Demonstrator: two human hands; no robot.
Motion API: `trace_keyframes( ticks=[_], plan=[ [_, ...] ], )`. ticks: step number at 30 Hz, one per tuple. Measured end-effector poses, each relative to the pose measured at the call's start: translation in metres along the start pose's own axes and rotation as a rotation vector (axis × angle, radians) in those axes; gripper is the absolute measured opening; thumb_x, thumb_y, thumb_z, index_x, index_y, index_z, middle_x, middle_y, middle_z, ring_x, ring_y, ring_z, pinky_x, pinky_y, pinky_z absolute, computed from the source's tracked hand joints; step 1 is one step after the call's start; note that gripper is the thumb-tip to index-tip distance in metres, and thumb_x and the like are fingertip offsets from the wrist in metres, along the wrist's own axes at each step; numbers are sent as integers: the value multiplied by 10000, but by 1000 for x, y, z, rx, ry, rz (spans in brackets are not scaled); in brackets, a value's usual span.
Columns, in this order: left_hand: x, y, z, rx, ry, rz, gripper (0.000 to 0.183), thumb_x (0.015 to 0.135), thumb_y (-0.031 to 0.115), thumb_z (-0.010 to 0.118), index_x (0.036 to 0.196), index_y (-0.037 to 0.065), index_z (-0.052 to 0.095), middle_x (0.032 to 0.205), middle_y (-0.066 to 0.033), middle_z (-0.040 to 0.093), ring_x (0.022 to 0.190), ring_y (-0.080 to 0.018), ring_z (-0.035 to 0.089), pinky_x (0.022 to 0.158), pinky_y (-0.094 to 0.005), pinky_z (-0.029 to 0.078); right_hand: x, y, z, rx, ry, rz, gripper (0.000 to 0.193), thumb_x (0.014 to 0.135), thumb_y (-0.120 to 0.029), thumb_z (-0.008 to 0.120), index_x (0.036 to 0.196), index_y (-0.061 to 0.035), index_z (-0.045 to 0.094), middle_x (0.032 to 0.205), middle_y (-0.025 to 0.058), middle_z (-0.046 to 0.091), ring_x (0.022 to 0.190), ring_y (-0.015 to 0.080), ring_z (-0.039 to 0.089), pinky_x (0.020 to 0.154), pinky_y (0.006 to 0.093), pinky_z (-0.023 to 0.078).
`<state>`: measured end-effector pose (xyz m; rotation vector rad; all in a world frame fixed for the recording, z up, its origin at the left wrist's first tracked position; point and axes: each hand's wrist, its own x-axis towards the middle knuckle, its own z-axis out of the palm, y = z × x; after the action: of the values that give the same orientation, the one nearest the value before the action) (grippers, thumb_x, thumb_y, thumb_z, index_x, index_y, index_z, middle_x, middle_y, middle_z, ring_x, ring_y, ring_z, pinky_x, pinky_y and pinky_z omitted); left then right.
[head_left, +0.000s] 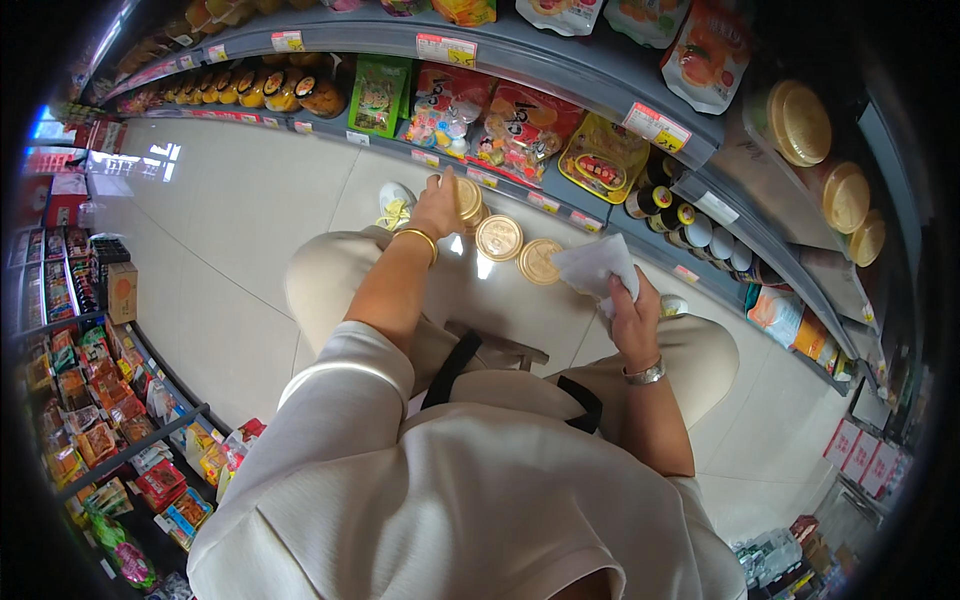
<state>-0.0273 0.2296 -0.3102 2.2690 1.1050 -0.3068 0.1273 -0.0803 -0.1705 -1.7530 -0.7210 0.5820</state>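
Three round containers with gold lids stand on the floor tiles between my knees, in front of the shelf. My left hand [437, 208] is closed around the side of the leftmost gold-lidded container [467, 200]; part of it is hidden by the fingers. To its right are the middle gold-lidded container [499, 238] and the right one [541, 261], neither of them touched by my left hand. My right hand [636, 312] grips a white cloth [600, 267], which spreads out beside the right container.
A grey shelf [560, 75] curves across the front, holding candy bags [520, 125], a green packet [378, 95] and dark jars [668, 210]. Larger gold-lidded jars [799, 122] stand at right. A small stool [500, 350] is under me. Packaged snacks [95, 400] fill a rack at left.
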Motion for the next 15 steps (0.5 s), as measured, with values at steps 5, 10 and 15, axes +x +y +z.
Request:
trace_keyframes(
  ticks=[5, 10, 15],
  plan=[
    [0, -3, -30, 48, -19, -41, 1091, 605, 93, 829, 1506, -2, 220, 1448, -283, 365, 1328, -425, 422, 1095, -405, 413, -1, -2, -2, 30, 1, 64, 139, 950, -122, 571, 940, 3, 630, 712, 14, 537, 624, 94, 495, 562, 275, 419],
    [-10, 7, -109, 90, 55, 185, 791, 664, 137, 796, 1367, -32, 474, 1310, -282, 542, 1248, -391, 521, 1030, -416, 452, -5, 6, -6, 65, 10, 10, 130, 945, -113, 566, 948, 2, 627, 711, 26, 535, 658, 118, 499, 599, 288, 417],
    [-89, 108, -224, -185, -198, 445, 665, 777, 197, 815, 1318, -51, 519, 1215, -169, 641, 1049, -249, 654, 934, -367, 520, -14, 1, -13, 30, -13, -12, 311, 907, -167, 606, 1141, 36, 636, 935, 129, 689, 848, 200, 636, 786, 345, 507]
  ],
)
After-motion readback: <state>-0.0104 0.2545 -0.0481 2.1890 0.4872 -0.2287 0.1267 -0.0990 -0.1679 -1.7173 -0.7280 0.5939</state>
